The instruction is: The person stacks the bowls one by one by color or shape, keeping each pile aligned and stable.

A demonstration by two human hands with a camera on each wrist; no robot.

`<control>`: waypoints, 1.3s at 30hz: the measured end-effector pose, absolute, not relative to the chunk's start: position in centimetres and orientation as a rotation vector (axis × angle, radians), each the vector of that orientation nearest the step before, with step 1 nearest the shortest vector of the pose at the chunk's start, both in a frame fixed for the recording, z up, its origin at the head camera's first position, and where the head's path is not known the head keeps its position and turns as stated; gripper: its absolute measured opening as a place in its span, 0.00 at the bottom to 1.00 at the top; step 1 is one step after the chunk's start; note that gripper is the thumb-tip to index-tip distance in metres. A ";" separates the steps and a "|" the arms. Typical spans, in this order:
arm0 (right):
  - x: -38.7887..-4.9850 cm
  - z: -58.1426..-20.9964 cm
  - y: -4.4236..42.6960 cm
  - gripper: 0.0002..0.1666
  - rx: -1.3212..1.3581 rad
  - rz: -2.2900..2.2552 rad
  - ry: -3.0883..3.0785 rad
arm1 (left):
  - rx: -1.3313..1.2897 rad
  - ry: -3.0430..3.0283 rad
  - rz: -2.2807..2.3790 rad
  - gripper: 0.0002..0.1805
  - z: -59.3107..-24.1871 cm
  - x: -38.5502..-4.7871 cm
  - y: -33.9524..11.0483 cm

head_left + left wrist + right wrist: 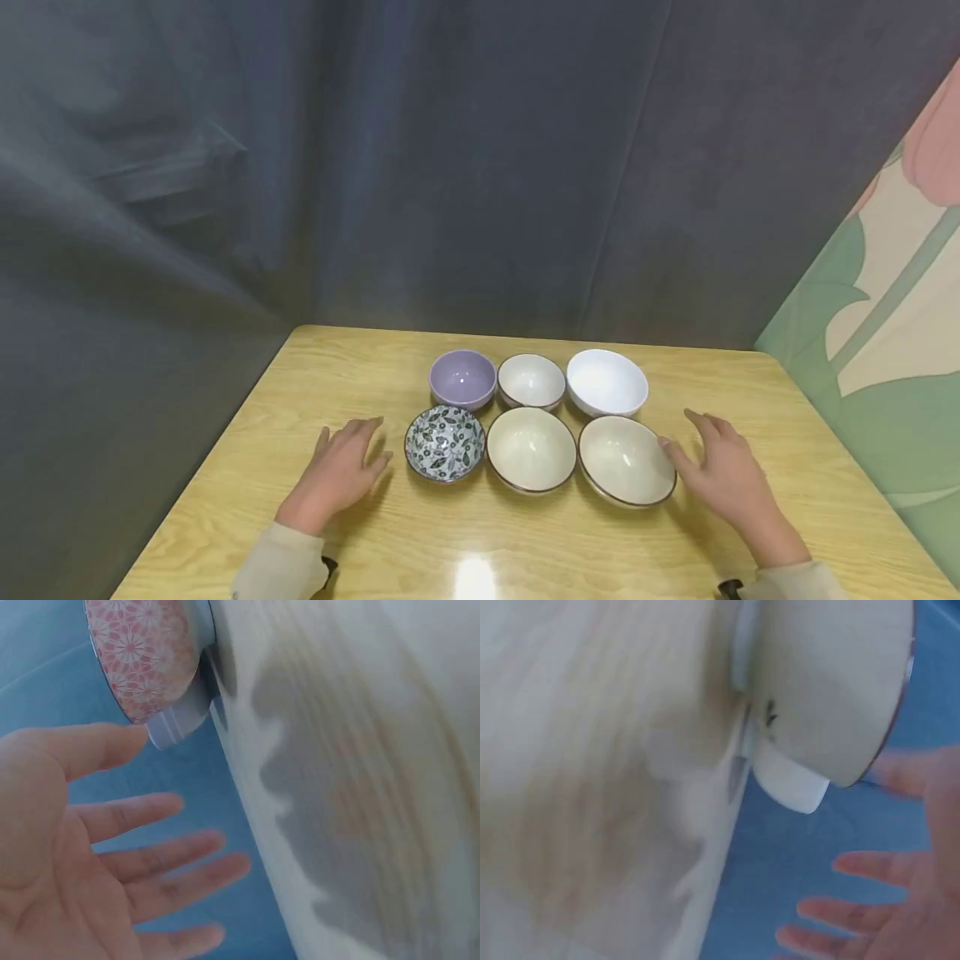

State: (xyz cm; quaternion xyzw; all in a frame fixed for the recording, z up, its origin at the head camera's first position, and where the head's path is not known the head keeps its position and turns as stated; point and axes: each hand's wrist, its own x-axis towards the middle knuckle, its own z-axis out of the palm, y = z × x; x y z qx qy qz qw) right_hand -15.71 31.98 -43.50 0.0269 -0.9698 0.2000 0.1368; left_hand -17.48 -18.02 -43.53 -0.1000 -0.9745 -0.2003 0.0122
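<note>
Two rows of bowls stand on the table. In front are a leaf-patterned bowl (pixel 445 444), a cream bowl (pixel 532 450) and a second cream bowl (pixel 627 461) with a dark rim. Behind them sit a purple bowl (pixel 462 379), a smaller off-white bowl (pixel 532 382) and a white bowl (pixel 607 382). My left hand (pixel 339 472), fingers spread, is left of the patterned bowl, whose outside (pixel 142 652) shows pink flowers. Beside the right cream bowl is my right hand (pixel 723 479), fingers extended; its thumb is at the rim, contact unclear.
The light wooden table (pixel 420 542) has its far edge against a dark blue curtain (pixel 487 167). To the right, a wall hanging (pixel 885 333) with large flowers and leaves runs beside the table.
</note>
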 end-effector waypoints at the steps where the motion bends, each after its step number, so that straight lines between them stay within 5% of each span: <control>1: -15.8 -43.2 31.8 0.36 0.088 0.575 -2.774 | -0.317 -3.040 -0.627 0.28 -43.4 -17.6 -17.9; 9: -17.6 -40.0 27.9 0.16 0.170 0.560 -2.837 | -0.402 -2.974 -0.741 0.04 -41.5 -18.3 -15.5; 22: -20.9 -40.1 19.1 0.11 0.283 0.651 -3.027 | -0.576 -2.927 -0.876 0.03 -38.6 -19.2 -11.0; 33: -21.1 -41.7 17.7 0.08 0.258 0.526 -3.124 | -0.624 -2.971 -0.903 0.06 -38.3 -19.4 -9.5; 39: -21.4 -42.3 17.8 0.11 0.261 0.522 -3.096 | -0.664 -2.990 -0.967 0.17 -38.5 -19.8 -9.1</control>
